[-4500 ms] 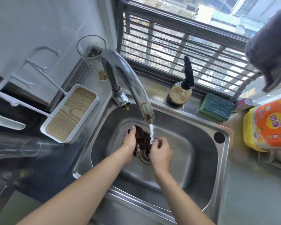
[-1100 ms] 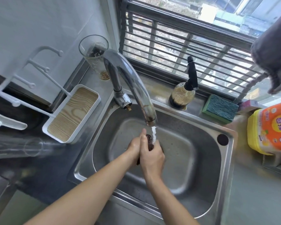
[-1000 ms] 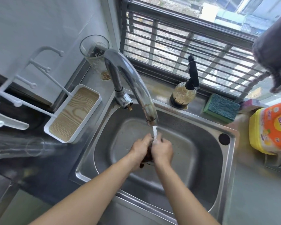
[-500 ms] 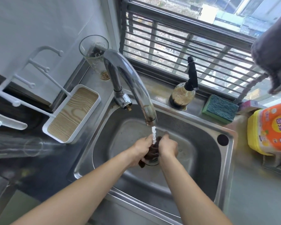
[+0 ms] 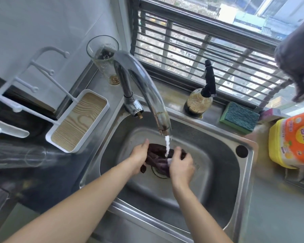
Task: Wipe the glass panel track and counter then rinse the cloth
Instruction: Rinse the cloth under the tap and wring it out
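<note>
A dark brown wet cloth (image 5: pixel 156 157) is stretched between both my hands over the drain of the steel sink (image 5: pixel 223 151). My left hand (image 5: pixel 139 157) grips its left end and my right hand (image 5: pixel 182 165) grips its right end. Water runs from the chrome tap (image 5: pixel 144 88) straight onto the cloth's middle. Behind the sink runs the window track (image 5: pixel 174 79) below the barred window, with the steel counter (image 5: pixel 277 216) to the right.
A tall glass (image 5: pixel 104 57) stands at the back left. A white rack with a wood-pattern tray (image 5: pixel 79 121) sits left of the sink. A soap bottle (image 5: pixel 201 97), a green sponge (image 5: pixel 239 117) and a yellow-orange pack (image 5: pixel 293 139) line the back and right. A grey cloth (image 5: pixel 298 62) hangs top right.
My hands were pressed together on the bunched cloth; now they have drawn apart and the cloth is spread out between them under the running water.
</note>
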